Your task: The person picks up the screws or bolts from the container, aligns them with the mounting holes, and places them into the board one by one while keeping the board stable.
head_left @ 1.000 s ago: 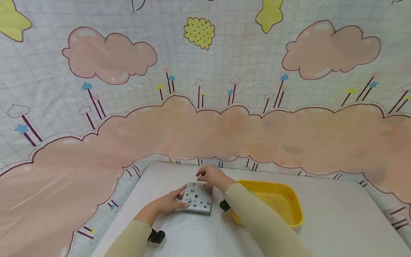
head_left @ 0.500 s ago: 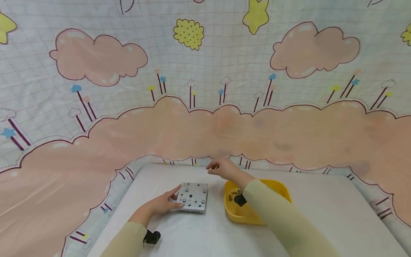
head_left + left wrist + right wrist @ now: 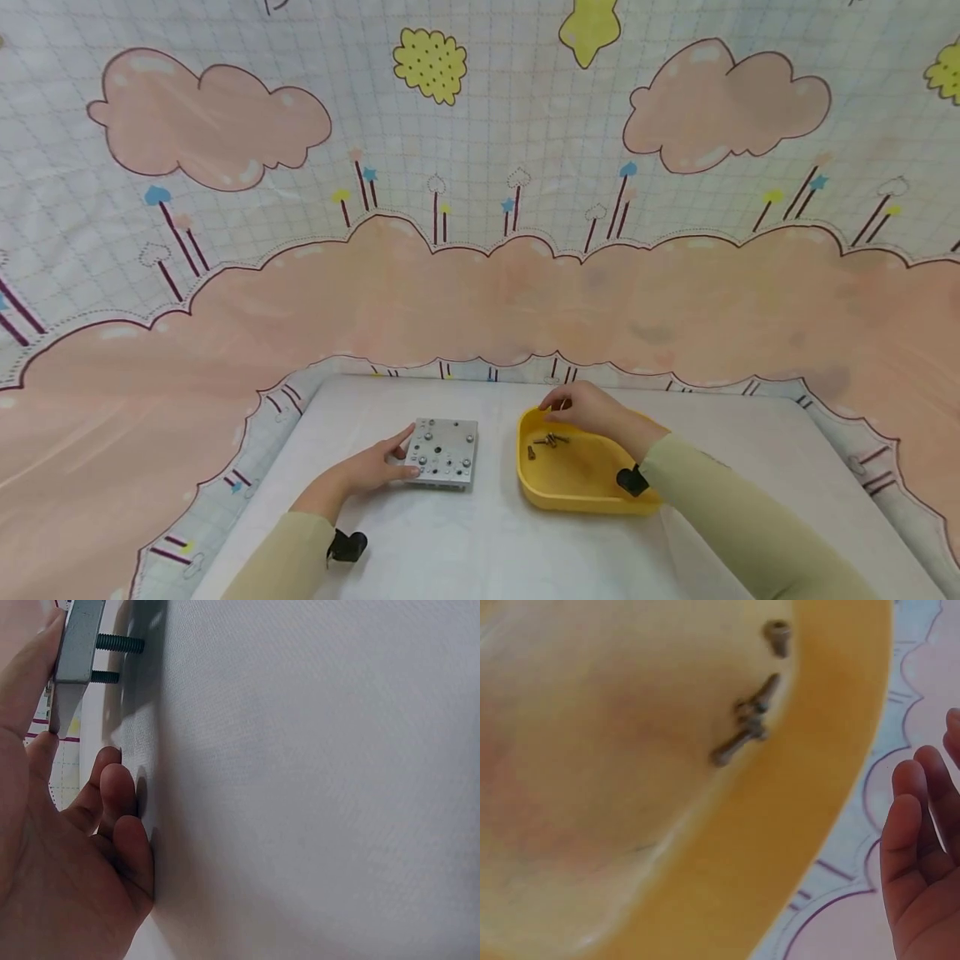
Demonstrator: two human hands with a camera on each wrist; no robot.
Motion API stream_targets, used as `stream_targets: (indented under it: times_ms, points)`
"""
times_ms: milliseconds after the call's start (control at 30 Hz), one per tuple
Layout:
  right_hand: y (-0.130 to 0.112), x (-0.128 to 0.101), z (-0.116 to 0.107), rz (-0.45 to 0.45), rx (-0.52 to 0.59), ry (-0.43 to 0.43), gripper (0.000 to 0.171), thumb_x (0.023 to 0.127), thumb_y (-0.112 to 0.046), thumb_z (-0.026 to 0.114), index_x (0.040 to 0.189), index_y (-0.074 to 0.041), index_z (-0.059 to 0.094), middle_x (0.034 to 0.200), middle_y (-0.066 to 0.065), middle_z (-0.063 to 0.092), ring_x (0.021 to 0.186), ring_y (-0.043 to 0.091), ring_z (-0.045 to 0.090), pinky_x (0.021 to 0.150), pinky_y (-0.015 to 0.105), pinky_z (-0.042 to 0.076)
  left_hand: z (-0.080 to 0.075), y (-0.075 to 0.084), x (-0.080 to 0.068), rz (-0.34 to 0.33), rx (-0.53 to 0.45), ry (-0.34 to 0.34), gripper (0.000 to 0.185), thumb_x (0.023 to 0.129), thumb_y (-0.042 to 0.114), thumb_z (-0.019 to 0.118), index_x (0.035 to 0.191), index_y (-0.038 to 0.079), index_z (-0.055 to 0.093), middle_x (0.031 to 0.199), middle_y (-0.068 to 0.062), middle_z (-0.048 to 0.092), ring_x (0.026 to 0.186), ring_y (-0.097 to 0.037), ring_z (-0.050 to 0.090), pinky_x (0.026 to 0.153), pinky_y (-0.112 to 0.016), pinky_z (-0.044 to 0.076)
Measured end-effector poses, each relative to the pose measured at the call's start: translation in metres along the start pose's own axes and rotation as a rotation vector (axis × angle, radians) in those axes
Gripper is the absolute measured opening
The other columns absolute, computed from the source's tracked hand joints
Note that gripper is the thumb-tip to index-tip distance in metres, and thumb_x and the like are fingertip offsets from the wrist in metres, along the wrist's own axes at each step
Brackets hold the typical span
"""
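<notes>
- Now my left hand [image 3: 367, 468] grips the grey metal plate [image 3: 443, 451] at its nine o'clock edge, thumb along the top rim and a finger at the near corner; the left wrist view shows my thumb [image 3: 30, 682] pressed against the plate's [image 3: 75, 645] side, with my other fingers curled onto the white table [image 3: 315, 780].
- Two dark threaded bolt ends [image 3: 118, 643] stick out of the plate's underside toward the table.
- From the head view, the plate lies flat on the table [image 3: 465, 542] at about eleven o'clock from my body, its top dotted with bolt heads and holes.
- My right hand [image 3: 588, 410] hovers over the far rim of the yellow tray [image 3: 577, 492], fingers loosely bent and holding nothing; the right wrist view shows my fingers [image 3: 915, 847] relaxed beyond the tray's rim [image 3: 810, 825].
- A few small dark screws [image 3: 550, 440] lie inside the tray, just below my right fingertips, at the tray's eleven o'clock corner.
- Tray and plate sit side by side, near but apart, the tray at three o'clock from the plate.
</notes>
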State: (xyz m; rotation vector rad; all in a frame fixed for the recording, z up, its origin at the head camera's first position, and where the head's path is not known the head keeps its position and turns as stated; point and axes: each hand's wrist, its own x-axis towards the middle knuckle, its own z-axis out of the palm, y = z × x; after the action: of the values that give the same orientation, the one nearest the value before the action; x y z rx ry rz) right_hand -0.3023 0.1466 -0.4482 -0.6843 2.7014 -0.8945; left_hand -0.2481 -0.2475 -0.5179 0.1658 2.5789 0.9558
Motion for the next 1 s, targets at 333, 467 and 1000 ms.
stream_targets:
  times_ms: [333,467,1000]
  points:
    - [0.021,-0.003,-0.001,0.024,0.014,-0.085,0.018,0.091,-0.015,0.073,0.107,-0.008,0.075,0.09,-0.001,0.068,0.079,0.015,0.059,0.071,0.031,0.051,-0.001,-0.004,0.001,-0.014,-0.013,0.008,0.096,0.083,0.05,0.076,0.159,0.025,0.024,0.125,-0.008,0.051,0.11,-0.029,0.047,0.099,-0.057,0.035]
    - [0.028,-0.003,0.003,0.083,-0.008,-0.133,0.018,0.091,-0.015,0.072,0.108,-0.009,0.075,0.088,0.0,0.068,0.076,0.016,0.06,0.068,0.03,0.05,0.0,-0.006,0.003,-0.013,-0.022,0.007,0.096,0.082,0.05,0.077,0.159,0.026,0.024,0.125,-0.007,0.05,0.111,-0.029,0.046,0.099,-0.057,0.035]
    - [0.04,0.001,0.017,0.119,-0.134,-0.222,0.018,0.09,-0.012,0.073,0.108,-0.009,0.073,0.086,-0.002,0.062,0.078,0.016,0.055,0.077,0.033,0.049,0.001,-0.004,0.001,-0.02,-0.005,0.02,0.096,0.082,0.049,0.077,0.159,0.028,0.025,0.124,-0.006,0.05,0.108,-0.028,0.046,0.098,-0.056,0.036]
